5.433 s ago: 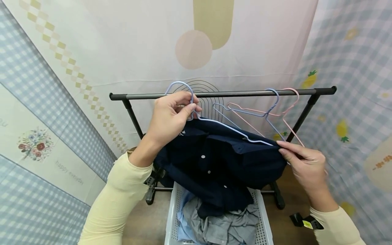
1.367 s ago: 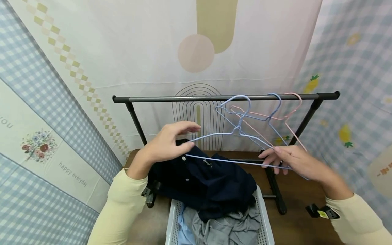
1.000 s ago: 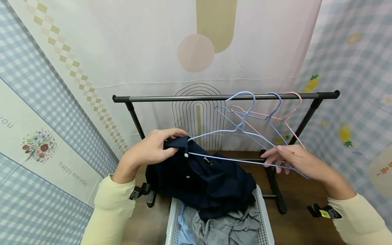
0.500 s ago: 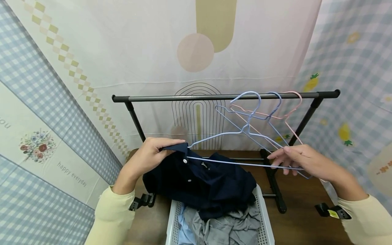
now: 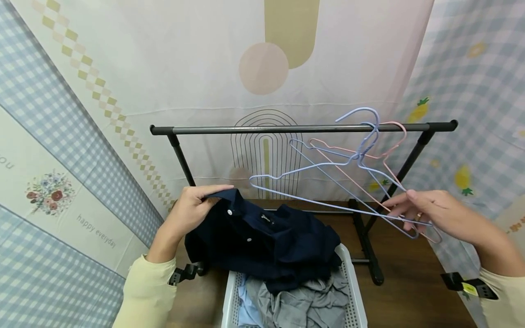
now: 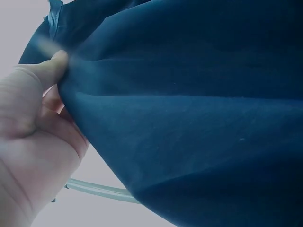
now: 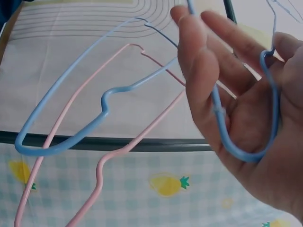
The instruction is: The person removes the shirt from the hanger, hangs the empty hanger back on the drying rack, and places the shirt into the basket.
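Observation:
In the head view, my left hand (image 5: 186, 212) pinches the collar edge of a navy buttoned shirt (image 5: 262, 255) and lifts that side. The rest of the shirt slumps over the laundry basket's back. Up close in the left wrist view, thumb and fingers grip the dark cloth (image 6: 189, 127). My right hand (image 5: 447, 212) holds a light-blue hanger (image 5: 303, 168) by its right end, with nothing on it. The hanger's free end points left, apart from the shirt. Seen from the right wrist, the hanger's bent end (image 7: 246, 153) lies across the palm, fingers curled around it.
Behind is a black clothes rail (image 5: 246, 130), bearing another blue hanger (image 5: 301, 145) and a pink hanger (image 5: 393, 145). The white basket (image 5: 227, 300) below contains grey clothes (image 5: 295, 310) and a light-blue cloth (image 5: 248, 300). Patterned curtains stand on both sides.
Earlier, the hanger was inside the shirt, with my left hand at its hook. It has slid out rightward in my right hand; my left hand now grips the collar, and the shirt has sunk lower.

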`<state>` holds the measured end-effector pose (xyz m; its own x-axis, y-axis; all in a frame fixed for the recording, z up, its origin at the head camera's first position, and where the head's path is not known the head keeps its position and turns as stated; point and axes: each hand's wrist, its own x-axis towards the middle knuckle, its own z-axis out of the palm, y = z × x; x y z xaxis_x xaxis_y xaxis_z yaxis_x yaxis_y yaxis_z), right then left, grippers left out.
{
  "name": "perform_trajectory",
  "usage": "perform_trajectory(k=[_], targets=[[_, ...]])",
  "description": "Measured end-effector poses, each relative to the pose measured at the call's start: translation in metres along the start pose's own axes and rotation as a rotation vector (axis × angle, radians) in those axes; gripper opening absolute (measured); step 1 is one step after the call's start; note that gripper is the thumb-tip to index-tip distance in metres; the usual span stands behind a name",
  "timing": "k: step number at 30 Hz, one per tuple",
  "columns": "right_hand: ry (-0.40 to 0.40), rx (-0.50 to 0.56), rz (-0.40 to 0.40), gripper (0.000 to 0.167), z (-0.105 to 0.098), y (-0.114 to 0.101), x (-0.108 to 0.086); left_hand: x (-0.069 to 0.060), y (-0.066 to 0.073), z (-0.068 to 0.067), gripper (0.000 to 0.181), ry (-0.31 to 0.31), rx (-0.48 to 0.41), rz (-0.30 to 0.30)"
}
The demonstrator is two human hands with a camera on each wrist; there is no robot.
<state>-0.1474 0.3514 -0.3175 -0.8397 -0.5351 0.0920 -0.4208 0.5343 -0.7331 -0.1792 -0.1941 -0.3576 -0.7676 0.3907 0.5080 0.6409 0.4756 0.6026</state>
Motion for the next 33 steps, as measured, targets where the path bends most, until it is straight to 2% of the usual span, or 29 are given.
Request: perform_trajectory(k=[3,6,9,15,18,25,33], targets=[[0.052,-0.069,0.105,0.045,0.001,0.0,-0.001,-0.003,0.002,0.0,0.033,0.015,-0.004,-0.005],[0.072,-0.092,0.205,0.047,0.004,0.0,0.0,-0.004,0.006,0.002,0.032,0.043,-0.011,0.0],[0.068,-0.081,0.276,0.051,0.008,-0.002,0.004,-0.004,0.011,0.004,0.034,0.069,-0.03,0.007],[0.061,0.009,0.374,0.062,0.019,-0.001,0.011,0.0,0.022,0.01,0.033,0.095,-0.05,0.055],[0.06,0.003,0.387,0.063,0.025,0.002,0.014,0.002,0.026,0.013,0.031,0.091,-0.065,0.063],[0.047,-0.092,0.385,0.061,0.04,0.004,0.016,0.006,0.029,0.019,0.035,0.085,-0.054,0.063],[0.059,-0.11,0.386,0.059,0.05,0.009,0.014,0.013,0.036,0.026,0.036,0.071,-0.072,0.067]])
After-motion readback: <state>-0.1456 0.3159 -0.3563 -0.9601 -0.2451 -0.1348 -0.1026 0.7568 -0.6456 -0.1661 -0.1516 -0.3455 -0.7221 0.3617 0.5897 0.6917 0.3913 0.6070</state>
